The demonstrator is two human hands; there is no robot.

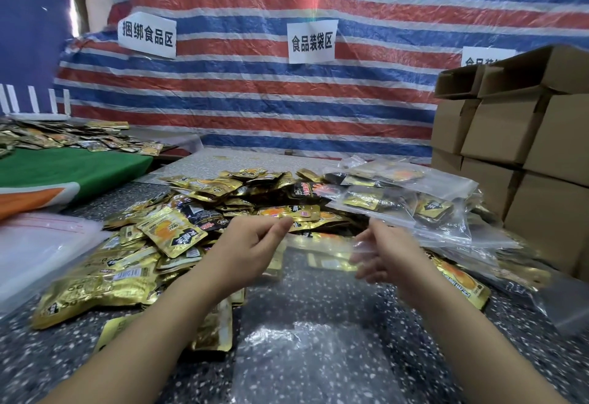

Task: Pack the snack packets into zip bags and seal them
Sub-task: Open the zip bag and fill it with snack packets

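Apparently zip bag (pixel 318 276) between hands (pixel 318 250).

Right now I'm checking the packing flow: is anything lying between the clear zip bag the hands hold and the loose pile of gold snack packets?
Nothing visible does. The clear plastic zip bag, held at its mouth by the left hand and right hand, hangs directly over the near edge of the gold foil snack packet pile.

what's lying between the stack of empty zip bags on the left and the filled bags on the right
In the head view, the loose heap of gold snack packets fills that stretch, between the empty zip bags and the filled bags.
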